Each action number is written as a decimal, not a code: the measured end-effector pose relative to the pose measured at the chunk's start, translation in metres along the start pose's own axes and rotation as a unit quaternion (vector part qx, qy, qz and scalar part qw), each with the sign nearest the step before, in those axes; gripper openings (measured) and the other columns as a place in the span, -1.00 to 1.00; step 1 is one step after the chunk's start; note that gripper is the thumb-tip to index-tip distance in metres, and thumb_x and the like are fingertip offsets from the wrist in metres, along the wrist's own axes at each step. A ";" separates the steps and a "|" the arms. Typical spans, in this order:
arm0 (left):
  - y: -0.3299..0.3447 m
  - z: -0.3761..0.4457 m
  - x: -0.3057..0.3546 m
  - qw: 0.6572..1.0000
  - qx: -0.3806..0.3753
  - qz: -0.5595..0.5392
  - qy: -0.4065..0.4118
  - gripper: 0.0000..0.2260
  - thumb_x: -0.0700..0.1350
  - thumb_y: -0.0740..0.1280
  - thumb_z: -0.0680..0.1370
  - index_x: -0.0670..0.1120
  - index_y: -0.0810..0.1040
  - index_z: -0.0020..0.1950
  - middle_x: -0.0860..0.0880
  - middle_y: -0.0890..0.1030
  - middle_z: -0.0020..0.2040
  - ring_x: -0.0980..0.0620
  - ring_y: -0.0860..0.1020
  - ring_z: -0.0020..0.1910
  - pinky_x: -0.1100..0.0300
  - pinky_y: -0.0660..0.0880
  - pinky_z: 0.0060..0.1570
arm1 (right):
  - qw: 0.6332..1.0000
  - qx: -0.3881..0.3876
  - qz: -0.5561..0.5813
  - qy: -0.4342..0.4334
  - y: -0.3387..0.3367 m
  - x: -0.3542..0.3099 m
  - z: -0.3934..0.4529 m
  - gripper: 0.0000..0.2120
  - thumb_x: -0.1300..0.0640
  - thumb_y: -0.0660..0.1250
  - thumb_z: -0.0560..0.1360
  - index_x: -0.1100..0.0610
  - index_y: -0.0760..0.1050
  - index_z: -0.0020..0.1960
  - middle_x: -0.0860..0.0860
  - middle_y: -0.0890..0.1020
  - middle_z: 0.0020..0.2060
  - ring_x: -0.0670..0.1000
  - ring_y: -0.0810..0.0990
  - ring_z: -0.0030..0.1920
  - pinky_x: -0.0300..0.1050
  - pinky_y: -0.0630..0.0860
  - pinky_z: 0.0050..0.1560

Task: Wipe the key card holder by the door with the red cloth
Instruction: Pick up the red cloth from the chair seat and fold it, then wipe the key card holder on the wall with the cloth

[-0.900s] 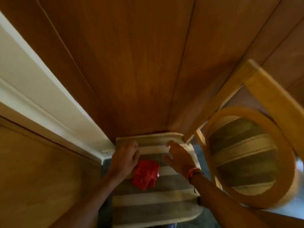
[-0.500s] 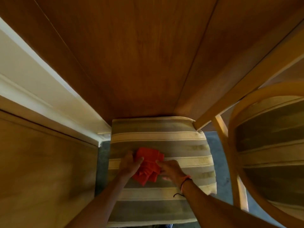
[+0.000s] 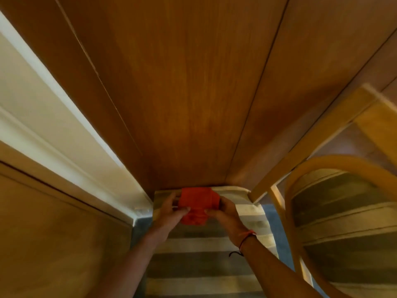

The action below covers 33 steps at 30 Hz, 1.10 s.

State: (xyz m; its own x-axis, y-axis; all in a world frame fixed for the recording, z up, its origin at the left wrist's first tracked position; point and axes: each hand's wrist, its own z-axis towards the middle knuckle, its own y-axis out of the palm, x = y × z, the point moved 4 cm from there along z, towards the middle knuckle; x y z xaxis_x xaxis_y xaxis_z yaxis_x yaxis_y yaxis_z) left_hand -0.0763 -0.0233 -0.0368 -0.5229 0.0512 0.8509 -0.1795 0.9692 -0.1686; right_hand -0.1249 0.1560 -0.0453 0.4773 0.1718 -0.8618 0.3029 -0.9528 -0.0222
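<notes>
Both hands hold a crumpled bright red-orange cloth (image 3: 196, 206) up over the far end of a striped grey-and-cream upholstered seat cushion (image 3: 206, 263), w/ the cloth's top edge reaching the line where the cushion meets the brown wood wall panel (image 3: 193, 93). Cloth looks soft, bunched and folded on itself: upper part spread fairly flat into a wide band betw. the hands, lower part hanging in a narrower wrinkled lump w/ small creases; no print or label visible, colour even all over. Left hand (image 3: 170, 208) grasps the cloth's left edge, thumb pressed on the front, fingers partly behind the fabric. Right hand (image 3: 223, 211) grips the right edge the same way, thumb tip on the front near the lower lump; thin red thread bracelet (image 3: 247, 237) on that wrist, w/ a dark loose end sticking out. Both forearms bare, coming up from the bottom of the frame. To the left, a white painted moulding (image 3: 64, 134) runs diagonally down to the corner beside the cushion, w/ a lighter wood panel (image 3: 53, 233) below it. To the right, a light wood chair w/ curved backrest (image 3: 322, 166) and a second striped cushion (image 3: 348, 211) under it, just beside the first. Grey-blue floor (image 3: 268, 211) shows betw. the two. Frame slightly blurred, esp. at the edges.
</notes>
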 end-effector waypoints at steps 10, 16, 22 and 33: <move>-0.085 -0.078 0.232 0.972 0.022 -0.053 0.226 -0.76 -0.25 0.45 0.49 -0.05 0.51 0.09 -0.03 0.64 0.05 0.12 0.70 -0.08 0.01 0.66 -0.08 | 0.976 -0.014 0.043 -0.212 0.021 -0.241 -0.063 -0.59 0.45 0.48 0.44 0.37 0.50 0.26 0.14 0.70 0.08 0.07 0.70 0.12 -0.25 0.66 0.02; -0.142 -0.151 0.344 0.931 0.040 -0.078 0.354 -0.77 -0.22 0.45 0.48 -0.04 0.52 0.08 0.10 0.70 -0.04 0.12 0.69 -0.02 0.17 0.66 -0.20 | 0.935 -0.054 0.018 -0.350 0.046 -0.373 -0.126 -0.60 0.46 0.48 0.43 0.39 0.49 0.23 0.03 0.68 -0.04 -0.18 0.70 -0.11 -0.28 0.68 -0.09; -0.192 -0.222 0.423 0.886 0.114 -0.067 0.445 -0.78 -0.26 0.44 0.49 -0.07 0.52 0.07 -0.03 0.66 0.02 0.07 0.69 -0.01 0.16 0.66 -0.18 | 0.890 -0.116 0.007 -0.441 0.078 -0.471 -0.193 -0.60 0.46 0.48 0.42 0.34 0.51 0.23 0.17 0.67 0.05 0.08 0.66 0.08 0.07 0.61 0.21; -0.285 -0.291 0.462 0.743 0.421 0.025 0.519 -0.71 -0.22 0.47 0.47 -0.03 0.47 0.12 0.06 0.61 -0.02 0.17 0.60 -0.01 0.27 0.60 -0.10 | 0.850 -0.118 0.018 -0.512 0.178 -0.557 -0.241 -0.87 0.33 0.50 0.47 0.21 0.66 0.01 0.08 0.76 -0.10 -0.04 0.76 -0.09 -0.25 0.70 -0.12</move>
State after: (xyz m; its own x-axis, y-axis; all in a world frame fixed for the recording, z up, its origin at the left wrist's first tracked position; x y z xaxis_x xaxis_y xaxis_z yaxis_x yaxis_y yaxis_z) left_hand -0.0238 -0.2059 0.5492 0.3003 0.6647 0.6841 -0.8679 0.4879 -0.0931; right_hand -0.1376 -0.0488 0.5530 -0.4431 -0.2796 -0.8517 0.5181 -0.8552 0.0112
